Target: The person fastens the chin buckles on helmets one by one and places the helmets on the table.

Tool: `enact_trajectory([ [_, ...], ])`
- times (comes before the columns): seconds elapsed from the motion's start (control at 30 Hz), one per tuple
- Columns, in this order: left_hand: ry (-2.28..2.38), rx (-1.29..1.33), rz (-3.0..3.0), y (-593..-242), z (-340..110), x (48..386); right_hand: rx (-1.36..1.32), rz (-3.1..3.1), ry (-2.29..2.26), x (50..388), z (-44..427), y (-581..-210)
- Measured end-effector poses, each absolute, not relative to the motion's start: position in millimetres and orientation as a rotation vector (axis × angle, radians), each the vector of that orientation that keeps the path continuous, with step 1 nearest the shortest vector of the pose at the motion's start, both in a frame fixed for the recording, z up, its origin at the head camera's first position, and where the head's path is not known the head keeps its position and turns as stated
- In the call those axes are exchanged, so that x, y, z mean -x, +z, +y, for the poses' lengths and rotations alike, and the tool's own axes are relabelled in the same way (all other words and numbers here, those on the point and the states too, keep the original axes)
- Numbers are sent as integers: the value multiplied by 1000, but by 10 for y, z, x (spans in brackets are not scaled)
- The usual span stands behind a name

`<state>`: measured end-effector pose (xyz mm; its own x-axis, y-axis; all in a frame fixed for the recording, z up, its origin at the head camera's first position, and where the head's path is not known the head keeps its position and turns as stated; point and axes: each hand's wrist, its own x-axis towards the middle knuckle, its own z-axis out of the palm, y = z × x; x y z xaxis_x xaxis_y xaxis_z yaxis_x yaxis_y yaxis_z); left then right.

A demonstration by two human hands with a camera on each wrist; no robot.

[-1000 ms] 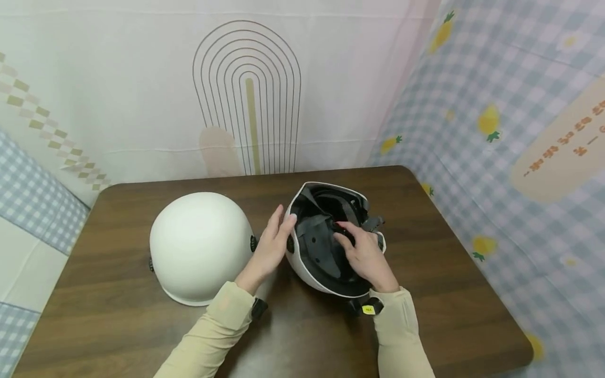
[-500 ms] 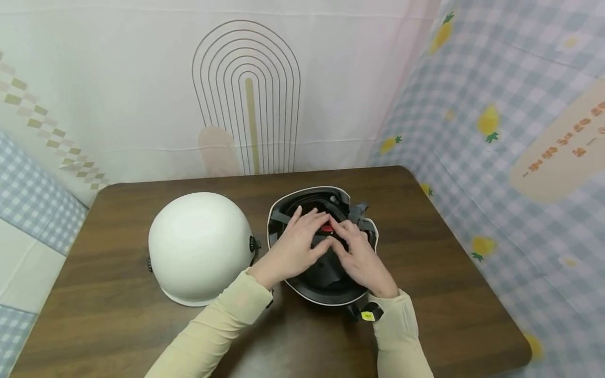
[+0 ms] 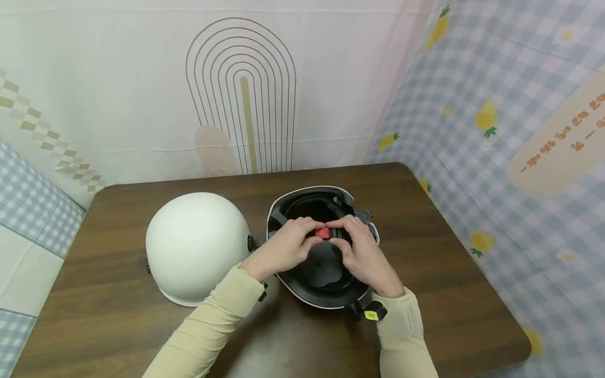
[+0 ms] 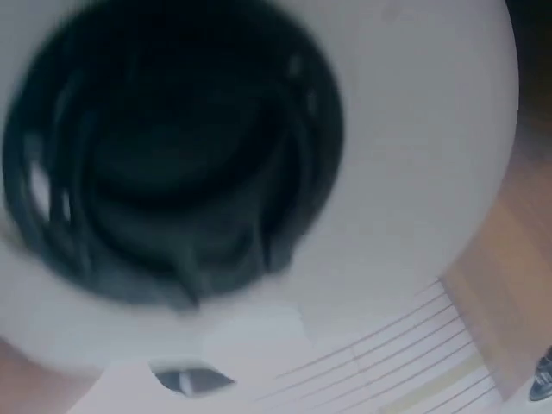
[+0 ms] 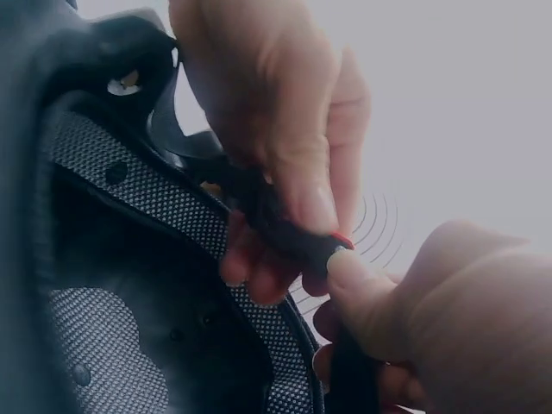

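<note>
An upturned white helmet [image 3: 326,300] with a black lining lies at the middle right of the table. Above its opening, my left hand [image 3: 285,244] pinches the red end of a chin-strap buckle [image 3: 323,232]. From the other side, my right hand [image 3: 363,257] pinches the buckle's black part between thumb and fingers. In the right wrist view, fingertips of both hands meet around the dark buckle [image 5: 297,241], hiding much of it; whether its halves are joined cannot be told. The left wrist view mostly takes in a blurred white shell with a round black knob [image 4: 181,155].
Left of the hands, a second white helmet [image 3: 196,247] sits dome-up, with black knobs on its sides, close to the left forearm. Both helmets are on a brown wooden table [image 3: 449,294]. Patterned cloth [image 3: 331,84] hangs behind and at the sides.
My left hand has left the helmet's rim and come to the buckle, meeting the right hand there. The tilted helmet has settled flatter and slightly left. The red buckle part now shows between the hands.
</note>
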<state>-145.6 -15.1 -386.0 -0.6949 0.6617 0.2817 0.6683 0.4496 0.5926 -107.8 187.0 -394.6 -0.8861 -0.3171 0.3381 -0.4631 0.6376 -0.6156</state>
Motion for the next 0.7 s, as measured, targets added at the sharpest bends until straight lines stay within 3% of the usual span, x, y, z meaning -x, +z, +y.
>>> enact_trajectory([
  [0.5, -1761, 1242, -2649, -3884, -377, 1581, -771, -2531, 1202, 1091, 1822, -3911],
  [0.7, -1818, 1312, -2707, -3855, -447, 1636, -796, -2457, 1262, 1100, 1776, -3907],
])
